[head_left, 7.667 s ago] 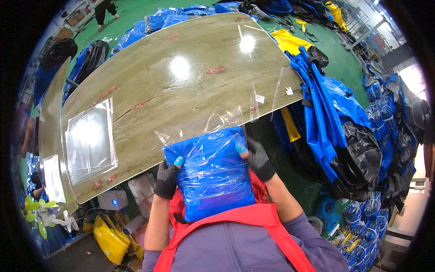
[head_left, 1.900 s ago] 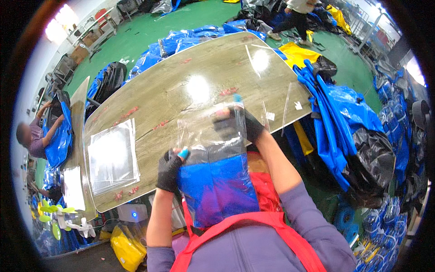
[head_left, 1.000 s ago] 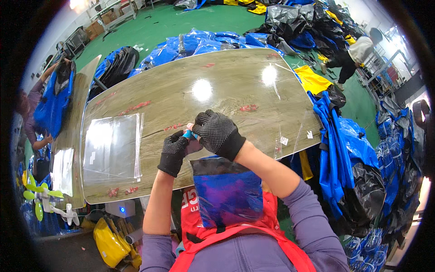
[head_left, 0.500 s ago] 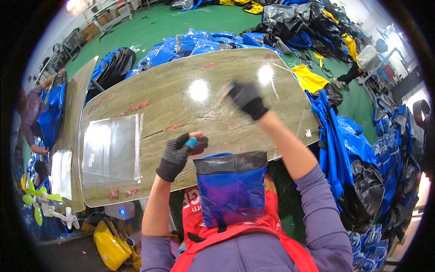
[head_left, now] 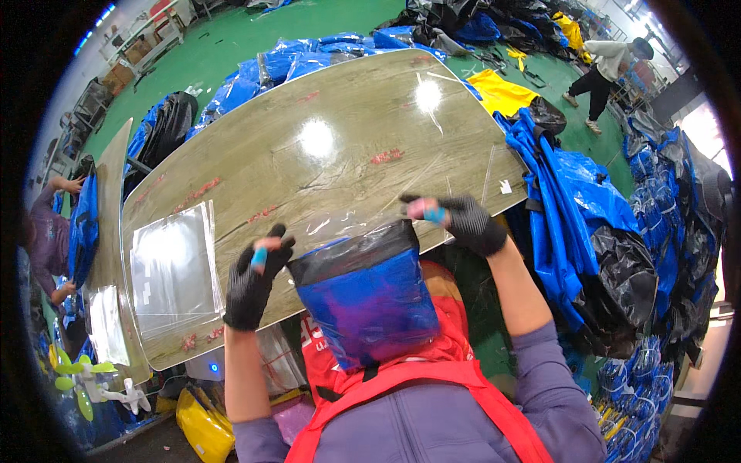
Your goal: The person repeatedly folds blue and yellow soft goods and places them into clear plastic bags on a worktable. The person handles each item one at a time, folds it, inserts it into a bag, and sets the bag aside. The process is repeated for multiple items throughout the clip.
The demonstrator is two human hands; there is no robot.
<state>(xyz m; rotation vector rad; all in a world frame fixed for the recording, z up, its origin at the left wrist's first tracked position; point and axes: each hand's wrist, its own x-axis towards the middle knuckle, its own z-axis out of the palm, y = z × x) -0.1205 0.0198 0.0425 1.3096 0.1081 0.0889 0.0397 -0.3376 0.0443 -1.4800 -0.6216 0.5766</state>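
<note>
A folded blue bag with a black top band, inside a clear plastic bag, lies against my front at the table's near edge. Clear film stretches past its black end over the tabletop. My left hand, in a dark glove with blue tape round the bare-tipped thumb, is beside the package's upper left corner. Its thumb and fingers look apart. At the upper right corner, my right hand, gloved and taped alike, has its thumb and fingers closed at the film's edge. Slight blur softens the fingertips on both sides.
The wood-patterned table bears a stack of clear plastic sleeves on its left. Blue and black bags hang off the right end. Blue packages line the far edge. A co-worker handles a blue bag at left; another person is far right.
My right hand has come back from over the table to the package's upper right corner. My left hand has moved left and spread away. The package now sits tilted and further left.
</note>
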